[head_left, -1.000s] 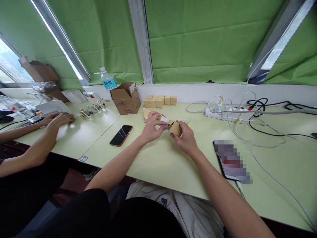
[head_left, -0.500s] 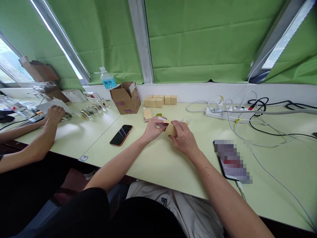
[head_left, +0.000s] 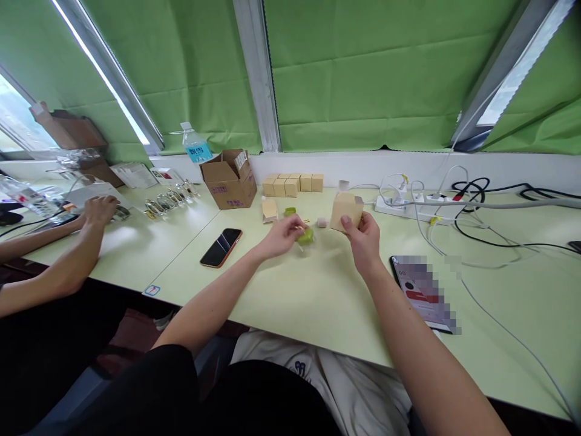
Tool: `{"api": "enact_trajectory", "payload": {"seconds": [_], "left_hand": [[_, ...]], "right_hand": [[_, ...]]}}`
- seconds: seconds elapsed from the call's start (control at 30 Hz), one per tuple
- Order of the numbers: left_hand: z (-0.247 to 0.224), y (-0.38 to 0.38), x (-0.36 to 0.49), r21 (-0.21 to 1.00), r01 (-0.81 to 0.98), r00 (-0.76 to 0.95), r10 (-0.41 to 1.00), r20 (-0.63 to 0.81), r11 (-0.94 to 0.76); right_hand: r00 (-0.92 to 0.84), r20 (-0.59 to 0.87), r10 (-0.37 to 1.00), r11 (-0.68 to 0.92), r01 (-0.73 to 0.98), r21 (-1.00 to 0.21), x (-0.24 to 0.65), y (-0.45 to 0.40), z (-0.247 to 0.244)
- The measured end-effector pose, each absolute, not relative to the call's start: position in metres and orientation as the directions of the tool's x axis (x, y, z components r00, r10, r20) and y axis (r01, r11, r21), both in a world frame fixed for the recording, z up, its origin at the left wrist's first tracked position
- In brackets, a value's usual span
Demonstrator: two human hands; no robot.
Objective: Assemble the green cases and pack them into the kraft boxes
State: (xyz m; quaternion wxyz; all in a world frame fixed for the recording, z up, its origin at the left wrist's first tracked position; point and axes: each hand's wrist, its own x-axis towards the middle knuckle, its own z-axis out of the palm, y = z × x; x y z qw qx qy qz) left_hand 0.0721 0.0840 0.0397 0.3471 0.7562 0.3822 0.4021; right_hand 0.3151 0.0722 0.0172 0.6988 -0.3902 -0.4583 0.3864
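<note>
My right hand (head_left: 367, 242) grips a small beige paper box (head_left: 344, 212), lifted off the table, with a flap sticking up at its top. Pinched in the fingers of my left hand (head_left: 285, 235) is a small green item (head_left: 306, 237) with a clear part, smeared by motion, so its exact kind is unclear. Just beyond that hand lies another small green piece (head_left: 289, 211). Between my two hands sits a small pale pinkish piece (head_left: 322, 223). An opened beige box (head_left: 269, 210) stands further back on the left.
Small closed beige boxes (head_left: 285, 185) line the wall, beside an open brown carton (head_left: 230, 181). A dark phone (head_left: 221, 247) lies left, another phone (head_left: 424, 297) right. Cables run from a power strip (head_left: 403, 209). At left, a co-worker's hands (head_left: 100, 209) are near several small glass bottles (head_left: 170, 200).
My hands have moved apart. The box has gone right and up in my right hand, while my left hand has left it and now holds the green item. The pale piece has come into view.
</note>
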Motion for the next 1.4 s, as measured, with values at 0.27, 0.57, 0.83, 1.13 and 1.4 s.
{"api": "enact_trajectory", "payload": {"seconds": [0.27, 0.57, 0.83, 1.13, 1.4], "left_hand": [[0.041, 0.066, 0.083, 0.603, 0.572, 0.545, 0.807, 0.226, -0.556], [0.03, 0.064, 0.098, 0.843, 0.165, 0.394, 0.818, 0.419, -0.511], [0.025, 0.058, 0.113, 0.917, -0.154, 0.324, 0.857, 0.4, -0.369], [0.03, 0.052, 0.113, 0.905, -0.057, 0.28, 0.863, 0.42, -0.422], [0.033, 0.054, 0.114, 0.923, -0.164, 0.301, 0.874, 0.382, -0.347]], "right_hand": [[-0.029, 0.156, 0.987, 0.106, -0.609, -0.786, 0.309, 0.069, 0.023], [-0.221, 0.199, 0.955, 0.004, -0.658, -0.753, 0.302, 0.054, 0.029], [-0.26, 0.241, 0.935, 0.003, -0.673, -0.74, 0.291, 0.05, 0.031], [-0.255, 0.293, 0.922, 0.073, -0.626, -0.776, 0.289, 0.041, 0.039], [-0.254, 0.307, 0.917, 0.079, -0.64, -0.764, 0.289, 0.042, 0.035]]}}
